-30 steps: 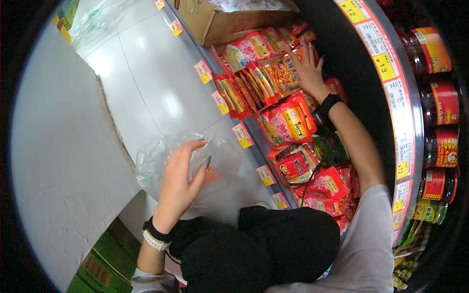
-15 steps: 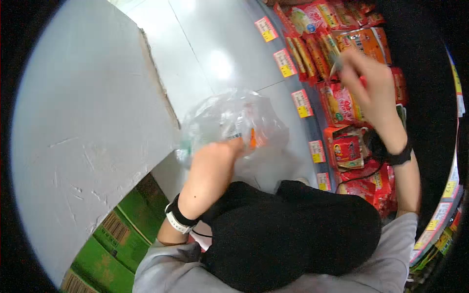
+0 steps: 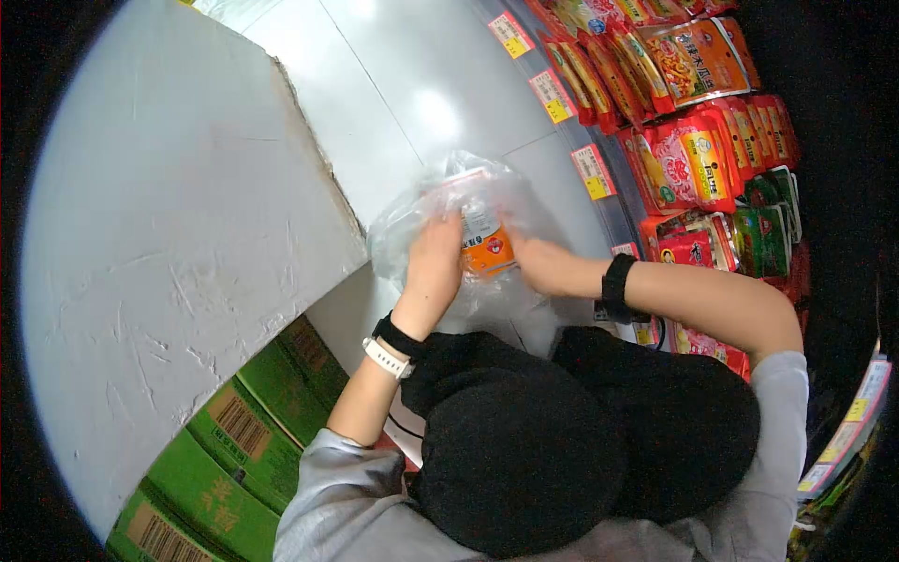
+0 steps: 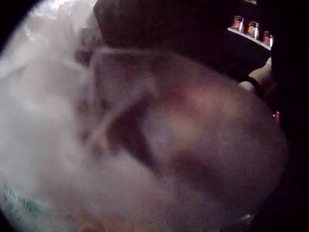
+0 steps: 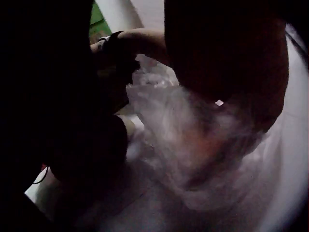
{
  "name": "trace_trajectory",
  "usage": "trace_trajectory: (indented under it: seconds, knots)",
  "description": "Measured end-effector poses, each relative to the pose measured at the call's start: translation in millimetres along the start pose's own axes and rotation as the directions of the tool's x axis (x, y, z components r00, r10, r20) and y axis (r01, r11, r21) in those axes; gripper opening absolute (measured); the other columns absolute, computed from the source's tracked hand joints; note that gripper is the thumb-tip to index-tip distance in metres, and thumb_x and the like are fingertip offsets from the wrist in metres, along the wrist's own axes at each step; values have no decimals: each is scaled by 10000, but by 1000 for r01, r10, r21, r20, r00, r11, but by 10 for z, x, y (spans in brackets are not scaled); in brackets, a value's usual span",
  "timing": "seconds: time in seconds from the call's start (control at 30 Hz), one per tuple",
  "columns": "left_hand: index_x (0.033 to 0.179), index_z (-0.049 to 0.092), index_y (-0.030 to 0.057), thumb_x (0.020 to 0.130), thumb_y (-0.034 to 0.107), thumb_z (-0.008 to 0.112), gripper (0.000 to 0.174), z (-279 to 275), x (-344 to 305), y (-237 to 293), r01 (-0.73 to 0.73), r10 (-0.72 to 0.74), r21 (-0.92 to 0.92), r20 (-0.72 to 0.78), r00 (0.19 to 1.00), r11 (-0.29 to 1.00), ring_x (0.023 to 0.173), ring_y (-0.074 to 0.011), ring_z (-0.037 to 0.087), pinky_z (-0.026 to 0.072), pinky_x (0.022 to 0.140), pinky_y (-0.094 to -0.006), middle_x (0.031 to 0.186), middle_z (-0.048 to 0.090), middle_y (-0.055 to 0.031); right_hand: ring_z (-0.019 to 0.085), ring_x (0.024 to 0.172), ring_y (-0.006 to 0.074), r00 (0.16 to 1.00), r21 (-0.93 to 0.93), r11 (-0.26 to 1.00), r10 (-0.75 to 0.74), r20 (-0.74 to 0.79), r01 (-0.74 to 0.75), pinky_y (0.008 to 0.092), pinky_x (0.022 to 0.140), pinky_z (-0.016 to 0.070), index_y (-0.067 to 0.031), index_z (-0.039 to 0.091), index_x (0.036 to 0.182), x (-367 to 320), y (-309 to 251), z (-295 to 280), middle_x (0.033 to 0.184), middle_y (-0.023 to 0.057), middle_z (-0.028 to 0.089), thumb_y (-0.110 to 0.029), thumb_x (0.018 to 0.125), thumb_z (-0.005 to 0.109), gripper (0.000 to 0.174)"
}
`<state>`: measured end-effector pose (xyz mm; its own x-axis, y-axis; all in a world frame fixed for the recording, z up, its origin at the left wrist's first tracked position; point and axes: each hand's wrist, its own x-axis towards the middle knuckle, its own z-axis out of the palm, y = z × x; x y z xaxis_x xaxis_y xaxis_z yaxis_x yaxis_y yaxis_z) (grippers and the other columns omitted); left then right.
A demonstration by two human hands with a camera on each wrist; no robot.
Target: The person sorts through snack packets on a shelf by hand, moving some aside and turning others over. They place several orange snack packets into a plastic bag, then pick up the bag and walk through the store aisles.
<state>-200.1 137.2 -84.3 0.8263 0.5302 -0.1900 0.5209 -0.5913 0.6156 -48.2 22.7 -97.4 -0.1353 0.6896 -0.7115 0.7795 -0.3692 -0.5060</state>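
In the head view a clear plastic bag (image 3: pixel 398 220) lies on the floor in front of the knees, an orange packet (image 3: pixel 489 255) showing in it between the hands. The left hand (image 3: pixel 434 262) grips the bag on the packet's left side, its fingertips partly hidden in the film. On the right side, the right hand (image 3: pixel 558 269) has its fingers curled at the bag near the packet's edge; their tips are not clear. Blurred bag film (image 4: pixel 43 116) fills much of the left wrist view. The right wrist view shows the crumpled bag (image 5: pixel 159 116) beneath a dark hand shape.
Shelf rows of red packets (image 3: pixel 682 164) and an orange packet (image 3: pixel 698 58) run along the right, behind price tags (image 3: pixel 594 172). A grey block (image 3: pixel 187 234) stands at left, above green boxes (image 3: pixel 211 487). Black-clad knees (image 3: pixel 524 440) are close below the bag.
The right hand has moved from the shelf packets down and left to the bag. The left hand has come in against the bag. The head view has shifted, and the orange packet shows more clearly.
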Motion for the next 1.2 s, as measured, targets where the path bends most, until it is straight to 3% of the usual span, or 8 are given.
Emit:
trace_trajectory:
  seconds: [0.17,0.27,0.43,0.57,0.63,0.97,1.13,1.2]
  knots:
    - [1231,413,52,679,36,648,600,219,97,-306,7,-35,113,252,967,994,971,-402,530,446,804,-448,1075,533,-215,574,923,355,896,225,948,292,-335,-225,395,828,463,112,332,1215,117,137,-76,983,271,556,-85,637,692,709]
    - [1235,410,62,695,114,659,597,604,71,-608,-294,322,268,-63,945,917,1015,-389,520,447,823,-442,1135,506,-224,568,960,292,938,410,895,280,-202,-179,359,812,468,103,344,1222,189,302,-32,1019,229,552,-185,589,763,812]
    - [1244,390,53,744,231,630,583,553,32,-404,189,-158,-10,509,846,982,1034,-401,503,442,832,-442,1179,470,-244,591,738,159,953,688,674,289,88,-268,264,697,465,10,623,959,411,455,303,854,94,638,-462,684,730,557]
    - [1269,362,54,711,227,676,664,393,88,-222,148,-178,100,627,758,984,1043,-396,500,444,831,-438,1184,476,-224,591,736,138,959,592,757,254,125,-277,264,672,463,1,621,986,308,283,121,871,71,640,-427,769,668,483]
    - [1295,346,59,654,196,736,762,217,16,-62,-96,92,7,248,964,995,1016,-390,522,445,835,-433,1119,535,-191,585,730,118,998,874,486,34,-53,30,265,662,458,-1,624,984,396,328,128,866,46,642,-370,843,598,396]
    - [893,641,-7,715,-37,625,181,-797,-84,56,-134,10,-472,-256,967,871,908,-186,615,456,819,-284,920,665,-95,554,730,115,926,960,214,-294,238,-179,200,495,360,-43,541,1047,-122,-113,-944,864,10,562,-351,909,482,342]
    - [874,601,-9,724,-36,633,156,-883,-84,109,-139,-85,-550,-362,928,823,802,-130,606,460,761,-259,822,650,-66,566,730,122,905,824,541,-247,347,-168,212,504,402,-49,556,1043,-338,-285,-1253,819,23,588,-523,906,359,532]
    - [925,559,-11,744,-40,633,198,-975,-76,257,-60,-218,-682,-315,924,728,821,-103,591,459,735,-239,838,632,-56,562,729,117,986,687,712,52,157,-147,222,543,452,-11,546,1030,-605,-442,-1510,842,44,597,-529,915,321,577]
